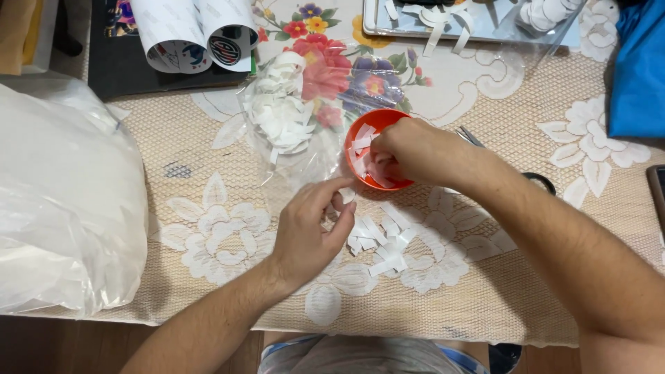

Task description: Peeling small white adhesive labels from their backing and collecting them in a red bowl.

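Observation:
A small orange bowl (pixel 355 136) stands on the lace tablecloth (pixel 208 138) and holds white paper strips. My right hand (pixel 409 149) reaches into the bowl, fingers closed among the strips inside. My left hand (pixel 308 228) rests on the cloth just below the bowl, pinching a small round white piece (pixel 346 195) between thumb and fingers. A loose pile of white paper strips (pixel 384 239) lies on the cloth to the right of my left hand.
A clear plastic bag of white cut pieces (pixel 280 111) lies left of the bowl. A large white plastic bag (pixel 62 201) fills the left side. Rolled sheets (pixel 190 31) and a tray of strips (pixel 450 17) sit at the back. Scissors (pixel 537 179) lie behind my right arm; blue cloth (pixel 637 69) far right.

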